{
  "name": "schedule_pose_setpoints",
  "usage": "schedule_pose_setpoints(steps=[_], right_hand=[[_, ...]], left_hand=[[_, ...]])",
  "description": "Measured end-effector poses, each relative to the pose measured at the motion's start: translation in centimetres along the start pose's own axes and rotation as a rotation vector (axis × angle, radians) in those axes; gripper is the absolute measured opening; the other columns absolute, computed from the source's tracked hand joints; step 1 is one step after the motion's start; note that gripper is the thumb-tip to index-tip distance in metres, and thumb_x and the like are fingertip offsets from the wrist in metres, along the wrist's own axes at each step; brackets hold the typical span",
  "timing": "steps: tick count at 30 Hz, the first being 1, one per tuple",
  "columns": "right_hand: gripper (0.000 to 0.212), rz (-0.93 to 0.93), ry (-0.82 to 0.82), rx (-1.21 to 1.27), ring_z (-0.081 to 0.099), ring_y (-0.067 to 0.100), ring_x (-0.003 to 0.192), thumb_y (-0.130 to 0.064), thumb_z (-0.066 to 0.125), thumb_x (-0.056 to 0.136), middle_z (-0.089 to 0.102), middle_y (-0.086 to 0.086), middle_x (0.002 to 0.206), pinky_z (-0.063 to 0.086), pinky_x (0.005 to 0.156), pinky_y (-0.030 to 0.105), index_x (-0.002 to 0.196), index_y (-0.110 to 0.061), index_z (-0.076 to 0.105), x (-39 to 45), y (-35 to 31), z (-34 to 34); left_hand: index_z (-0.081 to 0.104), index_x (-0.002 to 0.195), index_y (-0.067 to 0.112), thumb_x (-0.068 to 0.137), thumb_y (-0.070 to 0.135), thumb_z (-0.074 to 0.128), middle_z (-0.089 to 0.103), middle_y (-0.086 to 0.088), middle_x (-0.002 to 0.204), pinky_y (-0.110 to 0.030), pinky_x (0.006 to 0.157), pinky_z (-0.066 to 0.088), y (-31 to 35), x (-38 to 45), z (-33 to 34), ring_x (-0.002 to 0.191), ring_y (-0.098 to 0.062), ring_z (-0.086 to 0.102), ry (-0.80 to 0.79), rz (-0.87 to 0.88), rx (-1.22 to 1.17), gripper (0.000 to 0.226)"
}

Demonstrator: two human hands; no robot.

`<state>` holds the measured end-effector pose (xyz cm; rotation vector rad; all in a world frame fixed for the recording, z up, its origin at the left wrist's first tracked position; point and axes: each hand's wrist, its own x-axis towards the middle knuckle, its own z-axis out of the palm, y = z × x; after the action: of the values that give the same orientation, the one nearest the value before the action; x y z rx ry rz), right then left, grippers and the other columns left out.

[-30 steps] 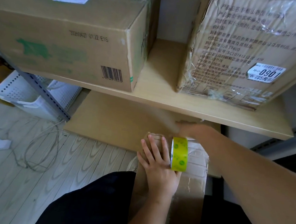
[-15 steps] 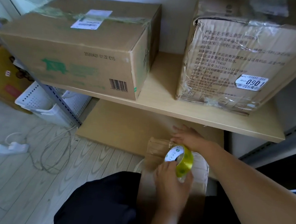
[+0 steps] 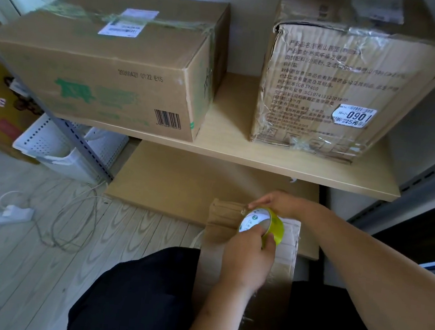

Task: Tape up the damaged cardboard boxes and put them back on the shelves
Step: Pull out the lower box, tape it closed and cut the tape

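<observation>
A narrow cardboard box (image 3: 221,223) lies across my lap, partly covered in clear tape. My left hand (image 3: 247,255) grips a roll of yellow-green tape (image 3: 275,225) that stands tilted on the box's top near its far end. My right hand (image 3: 284,204) reaches in from the right, its fingers lying on the far end of the box and touching the roll's upper edge. On the shelf board (image 3: 239,151) above stand a large taped box (image 3: 113,75) at left and a crumpled, tape-wrapped box (image 3: 324,95) at right.
A lower shelf board (image 3: 177,179) sits just beyond the small box. A grey metal upright (image 3: 80,138) slants at left, with white plastic baskets (image 3: 61,149) behind it. A white power strip (image 3: 4,214) and loose cables (image 3: 73,217) lie on the wood floor.
My left hand went from lying flat beside the upright roll to gripping it and tilting it over. My right hand's fingers closed in against the roll. My view lifted slightly.
</observation>
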<state>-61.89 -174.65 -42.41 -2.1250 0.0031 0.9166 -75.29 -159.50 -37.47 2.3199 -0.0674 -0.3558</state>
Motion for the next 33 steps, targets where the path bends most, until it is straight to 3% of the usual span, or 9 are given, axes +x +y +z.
schedule_pose_setpoints(steps=[3, 6, 8, 11, 14, 18, 22, 26, 33], right_hand=[[0.017, -0.043, 0.028, -0.042, 0.062, -0.007, 0.085, -0.023, 0.065, 0.095, 0.072, -0.005, 0.112, 0.047, 0.077, 0.008, 0.108, -0.025, 0.076, 0.4, 1.2, 0.5], [0.041, -0.056, 0.137, -0.189, 0.048, 0.001, 0.056, -0.051, 0.055, 0.095, 0.058, -0.011, 0.065, 0.04, 0.059, 0.022, 0.09, -0.015, 0.073, 0.6, 1.2, 1.1], [0.041, -0.077, 0.168, -0.366, 0.053, 0.007, 0.069, -0.052, 0.046, 0.099, 0.061, -0.011, 0.072, 0.039, 0.063, 0.025, 0.092, -0.02, 0.071, 0.7, 1.0, 1.4], [0.039, -0.065, 0.194, -0.552, 0.061, 0.016, 0.108, -0.046, 0.037, 0.104, 0.067, -0.006, 0.12, 0.047, 0.088, 0.029, 0.123, -0.028, 0.066, 0.4, 0.3, 2.1], [0.049, -0.051, 0.281, -0.506, 0.059, 0.024, 0.113, -0.058, 0.028, 0.101, 0.064, -0.001, 0.118, 0.047, 0.086, 0.033, 0.117, -0.028, 0.064, -0.4, 0.1, 3.0], [0.071, -0.119, 0.325, -0.776, 0.022, 0.017, 0.148, -0.067, 0.018, 0.097, 0.03, -0.003, 0.159, 0.018, 0.117, 0.037, 0.155, -0.026, 0.025, -0.8, 0.0, 4.9], [0.068, -0.067, 0.44, -0.934, 0.045, 0.026, 0.13, -0.067, 0.021, 0.095, 0.049, 0.005, 0.142, 0.034, 0.105, 0.04, 0.142, -0.019, 0.035, 0.1, 0.4, 6.3], [0.059, -0.044, 0.579, -0.968, 0.058, 0.031, 0.107, -0.066, 0.025, 0.095, 0.06, 0.008, 0.118, 0.043, 0.085, 0.041, 0.117, -0.017, 0.049, 1.3, 0.8, 7.2], [0.071, -0.119, 0.584, -0.978, 0.051, 0.031, 0.117, -0.069, 0.009, 0.093, 0.061, 0.008, 0.121, 0.037, 0.101, 0.045, 0.118, -0.021, 0.055, 3.7, 0.9, 4.1]], left_hand=[[0.063, 0.089, 0.018, 0.099, 0.032, 0.041, 0.075, 0.004, 0.079, -0.038, 0.066, 0.048, 1.1, 0.2, -0.7, 0.075, -0.017, 0.068, -0.012, -0.174, -0.308, 0.027], [0.065, 0.088, 0.018, 0.099, 0.03, 0.04, 0.075, 0.006, 0.071, -0.035, 0.069, 0.054, 1.0, -0.9, -0.8, 0.071, -0.012, 0.072, -0.02, -0.345, -0.458, 0.03], [0.064, 0.09, 0.014, 0.101, 0.028, 0.039, 0.076, -0.004, 0.072, -0.039, 0.074, 0.058, 0.2, -2.4, 0.2, 0.075, -0.023, 0.074, -0.083, -0.41, -0.481, 0.031], [0.058, 0.088, 0.013, 0.106, 0.026, 0.037, 0.075, -0.019, 0.077, -0.038, 0.067, 0.056, -1.0, -4.0, 1.5, 0.064, -0.028, 0.07, -0.169, -0.515, -0.563, 0.031], [0.058, 0.09, 0.014, 0.106, 0.023, 0.038, 0.072, -0.021, 0.072, -0.033, 0.06, 0.05, -1.6, -3.8, 1.9, 0.059, -0.028, 0.065, -0.162, -0.527, -0.647, 0.027], [0.063, 0.084, 0.016, 0.106, 0.025, 0.036, 0.071, -0.014, 0.062, -0.027, 0.057, 0.051, -1.8, -3.9, 2.3, 0.051, -0.021, 0.065, -0.189, -0.484, -0.751, 0.037], [0.068, 0.059, 0.018, 0.108, 0.03, 0.034, 0.071, -0.02, 0.064, -0.038, 0.079, 0.056, -2.5, -4.1, 3.2, 0.068, -0.028, 0.07, -0.16, -0.379, -0.705, 0.061], [0.062, 0.082, 0.008, 0.106, 0.028, 0.041, 0.068, -0.019, 0.061, -0.036, 0.067, 0.058, -3.6, -4.3, 3.3, 0.056, -0.024, 0.065, -0.15, -0.39, -0.715, 0.038], [0.06, 0.079, 0.012, 0.103, 0.048, 0.042, 0.068, -0.012, 0.06, -0.03, 0.061, 0.05, -4.3, -6.5, 2.6, 0.058, -0.024, 0.066, -0.091, -0.367, -0.555, 0.047]])
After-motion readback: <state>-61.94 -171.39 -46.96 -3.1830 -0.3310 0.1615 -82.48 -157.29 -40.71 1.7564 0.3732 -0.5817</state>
